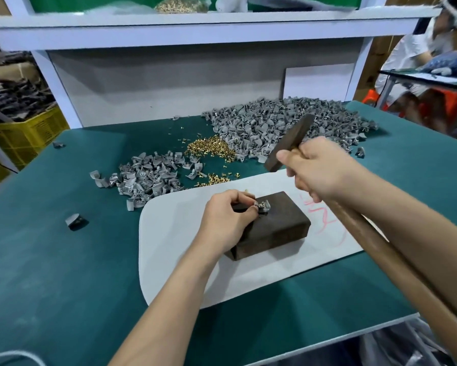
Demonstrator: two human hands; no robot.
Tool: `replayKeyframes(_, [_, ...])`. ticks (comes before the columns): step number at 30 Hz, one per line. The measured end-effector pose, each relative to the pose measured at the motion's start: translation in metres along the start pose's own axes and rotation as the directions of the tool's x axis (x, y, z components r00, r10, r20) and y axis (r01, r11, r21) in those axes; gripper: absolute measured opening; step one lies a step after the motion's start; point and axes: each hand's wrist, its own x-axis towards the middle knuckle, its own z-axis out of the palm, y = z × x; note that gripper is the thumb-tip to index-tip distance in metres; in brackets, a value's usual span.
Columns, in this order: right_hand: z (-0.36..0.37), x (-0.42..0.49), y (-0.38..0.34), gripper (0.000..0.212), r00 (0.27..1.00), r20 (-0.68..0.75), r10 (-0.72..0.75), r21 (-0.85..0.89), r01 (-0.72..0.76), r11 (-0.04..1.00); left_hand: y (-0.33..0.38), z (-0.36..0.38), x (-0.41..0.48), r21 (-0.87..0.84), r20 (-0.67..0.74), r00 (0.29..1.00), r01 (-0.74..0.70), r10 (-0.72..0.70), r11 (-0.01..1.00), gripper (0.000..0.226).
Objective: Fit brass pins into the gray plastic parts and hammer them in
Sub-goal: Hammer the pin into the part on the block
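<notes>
A green desk (63, 273) fills the near ground, and a white mat (174, 254) with rounded corners lies on it at centre. A red scribble (325, 217) marks the mat's right side. A dark block (280, 228) sits on the mat. The left grip (224, 220) rests at the block's left end, thumb and fingers pinching a gray plastic part (263, 207) that stands on the block's top face. To the right, the right grip (319, 170) is curled tight round the wooden handle of a hammer (380, 249), close under the hammer head (288, 143). The head is raised above the mat, apart from the block and tilted to the far right.

A stray gray part (75, 221) lies alone on the desk at left. Beyond the mat a small heap of gray parts (145, 175) lies to the left, and loose brass pins (211, 147) are scattered just right of it. Farther right, a large heap of gray parts (282, 122) spreads to the desk's far edge.

Behind stands a white shelf (195, 22) carrying a clear bag of brass pins (179, 5). A yellow crate (24, 136) sits at far left, and another person (433, 48) is at far right
</notes>
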Motion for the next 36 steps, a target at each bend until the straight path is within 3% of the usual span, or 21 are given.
replayKeyframes(3, [-0.001,0.016,0.019,0.038,0.991,0.029,0.127,0.437,-0.127,0.890,0.001,0.001,-0.002,-0.073,0.003,0.999,0.044,-0.044,0.996,0.007])
replayKeyframes(6, [-0.001,0.029,0.052,0.037,0.933,0.304,0.195,0.768,-0.361,0.528,0.001,0.000,-0.002,-0.112,0.007,0.997,0.074,-0.073,0.991,0.005])
replayKeyframes(9, [0.012,0.029,0.094,0.033,0.887,0.446,0.119,0.880,-0.459,0.124,0.000,0.000,-0.001,-0.113,0.012,0.996,0.092,-0.092,0.989,0.008])
replayKeyframes(12, [0.022,0.027,0.121,0.026,0.891,0.454,0.025,0.891,-0.452,-0.050,-0.001,0.000,0.000,-0.134,0.017,0.994,0.110,-0.109,0.985,0.013])
replayKeyframes(17, [0.025,0.031,0.126,0.034,0.882,0.470,-0.002,0.880,-0.469,-0.078,0.000,0.000,0.001,-0.131,0.012,0.995,0.104,-0.103,0.986,0.014])
replayKeyframes(24, [0.027,0.031,0.123,0.030,0.881,0.471,0.038,0.882,-0.469,-0.053,0.001,0.000,-0.002,-0.095,0.014,0.997,0.080,-0.079,0.992,0.016])
replayKeyframes(29, [0.027,0.030,0.121,0.029,0.885,0.463,0.061,0.886,-0.463,-0.005,0.003,0.000,-0.004,0.019,-0.086,0.995,-0.058,0.059,0.998,0.016])
replayKeyframes(33, [0.027,0.027,0.114,0.030,0.890,0.442,0.110,0.886,-0.452,0.103,0.005,-0.003,-0.007,0.201,-0.166,0.960,-0.193,0.227,0.960,0.017])
replayKeyframes(36, [0.023,0.022,0.101,0.035,0.870,0.461,0.175,0.814,-0.493,0.307,0.006,-0.004,-0.008,0.271,-0.160,0.956,-0.196,0.245,0.942,0.016])
